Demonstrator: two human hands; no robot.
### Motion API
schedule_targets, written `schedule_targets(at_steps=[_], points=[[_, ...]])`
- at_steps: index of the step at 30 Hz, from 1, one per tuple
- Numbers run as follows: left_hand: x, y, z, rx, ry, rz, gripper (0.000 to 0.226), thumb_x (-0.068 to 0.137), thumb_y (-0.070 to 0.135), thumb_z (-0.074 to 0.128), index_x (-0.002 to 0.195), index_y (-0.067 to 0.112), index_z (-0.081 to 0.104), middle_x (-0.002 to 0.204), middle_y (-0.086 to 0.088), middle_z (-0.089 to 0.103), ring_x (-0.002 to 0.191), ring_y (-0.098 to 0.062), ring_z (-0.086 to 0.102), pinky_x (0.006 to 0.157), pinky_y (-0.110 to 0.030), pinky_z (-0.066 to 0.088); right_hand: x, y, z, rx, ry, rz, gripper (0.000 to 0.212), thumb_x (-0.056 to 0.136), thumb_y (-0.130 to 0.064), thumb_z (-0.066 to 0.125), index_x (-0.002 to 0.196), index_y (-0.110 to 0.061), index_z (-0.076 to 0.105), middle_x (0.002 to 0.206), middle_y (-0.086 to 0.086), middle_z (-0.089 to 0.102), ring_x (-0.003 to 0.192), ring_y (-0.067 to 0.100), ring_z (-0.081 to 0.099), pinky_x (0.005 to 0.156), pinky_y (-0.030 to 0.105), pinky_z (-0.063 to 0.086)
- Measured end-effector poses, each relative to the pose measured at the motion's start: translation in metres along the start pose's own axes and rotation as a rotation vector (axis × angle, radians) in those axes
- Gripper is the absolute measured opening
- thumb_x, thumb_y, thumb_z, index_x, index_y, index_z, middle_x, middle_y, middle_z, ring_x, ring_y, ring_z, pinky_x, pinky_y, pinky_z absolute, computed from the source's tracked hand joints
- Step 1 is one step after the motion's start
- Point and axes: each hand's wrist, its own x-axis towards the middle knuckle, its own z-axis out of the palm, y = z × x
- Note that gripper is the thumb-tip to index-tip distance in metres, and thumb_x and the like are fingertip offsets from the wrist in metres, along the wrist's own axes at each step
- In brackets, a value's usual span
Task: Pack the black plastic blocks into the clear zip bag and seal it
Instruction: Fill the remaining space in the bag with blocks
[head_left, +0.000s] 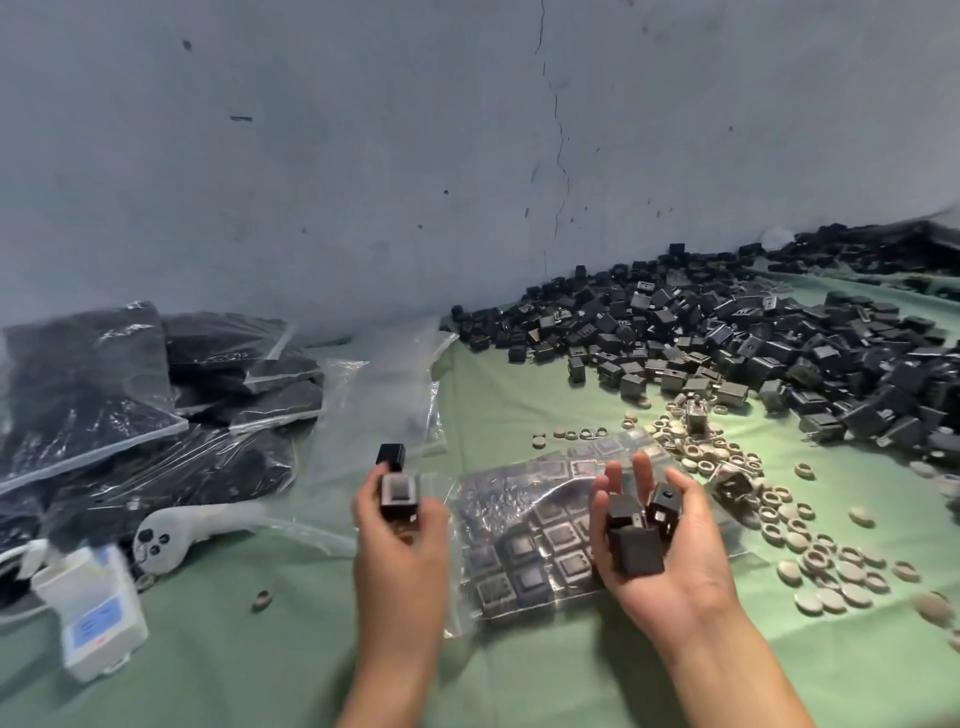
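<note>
A clear zip bag (524, 545) lies flat on the green cloth between my hands, with several black plastic blocks lined up inside it. My left hand (400, 551) grips a short stack of black blocks (399, 491) just left of the bag's mouth, the top one (390, 454) sticking up. My right hand (670, 545) is palm up over the bag's right end, fingers curled round three black blocks (636, 535). A big loose heap of black blocks (753, 353) covers the cloth at the back right.
Filled, sealed bags (130, 395) are stacked at the left against the grey wall, with empty clear bags (379, 395) beside them. Several pale round rings and discs (779, 519) lie scattered on the right. A white plastic box (96, 608) and a white charger plug (156, 538) sit at the near left.
</note>
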Motion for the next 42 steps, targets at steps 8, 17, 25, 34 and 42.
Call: schedule_targets(at_steps=[8,17,25,34,42], points=[[-0.001,-0.049,-0.044,0.356,-0.116,-0.04,0.048,0.09,0.033,0.065,0.136,0.028,0.052,0.113,0.01,0.051,0.093,0.004,0.057,0.083,-0.032,0.041,-0.007,-0.023,-0.001,0.011,0.128,0.018,0.018,0.086,-0.039,0.063,0.081,-0.023,0.071,0.096,-0.001,0.068,0.068,0.016,0.067,0.042,0.019,0.049],[-0.002,-0.056,-0.042,0.344,-0.124,-0.015,0.044,0.087,0.03,0.068,0.121,0.048,0.047,0.106,0.011,0.065,0.09,0.004,0.059,0.074,-0.023,0.041,-0.008,-0.047,-0.001,-0.399,0.121,-0.293,0.03,0.094,-0.051,0.057,0.086,-0.022,0.062,0.076,0.0,0.067,0.06,0.013,0.059,0.039,0.021,0.041],[-0.004,-0.055,-0.04,0.413,-0.158,0.037,0.03,0.086,0.04,0.069,0.108,0.045,0.049,0.1,0.019,0.061,0.095,-0.01,0.06,0.084,-0.039,0.048,-0.007,-0.102,-0.034,-1.539,0.631,-0.96,0.046,0.093,-0.066,0.05,0.082,-0.023,0.062,0.062,-0.004,0.062,0.055,0.022,0.059,0.056,0.036,0.05],[-0.004,-0.052,-0.041,0.44,-0.169,0.088,0.027,0.087,0.043,0.065,0.113,0.036,0.062,0.105,0.016,0.059,0.092,-0.006,0.06,0.083,-0.039,0.048,-0.01,-0.124,-0.024,-0.277,0.217,-0.265,0.025,0.093,-0.043,0.055,0.09,-0.022,0.068,0.084,-0.001,0.063,0.066,0.014,0.06,0.042,0.02,0.043],[-0.003,-0.054,-0.038,0.405,-0.172,0.073,0.021,0.088,0.04,0.067,0.107,0.038,0.059,0.105,0.01,0.061,0.087,-0.003,0.059,0.077,-0.036,0.044,-0.012,-0.125,-0.03,-0.041,0.012,-0.095,0.03,0.074,-0.036,0.059,0.083,-0.014,0.078,0.111,0.009,0.07,0.091,0.025,0.072,0.055,0.026,0.06]])
